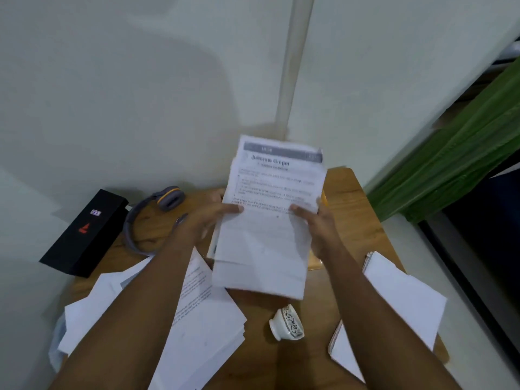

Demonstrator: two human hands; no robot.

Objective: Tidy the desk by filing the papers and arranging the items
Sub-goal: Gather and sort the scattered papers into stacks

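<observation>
Both hands, left hand (206,218) and right hand (318,223), pinch the light, floppy stack of white printed papers (267,220) at its side edges (support underneath).

Your left hand (202,218) is crowding the headphones (152,218); a tipped cup (287,322) is lying below your right hand (318,223), bare desk (357,220) beyond it.
</observation>
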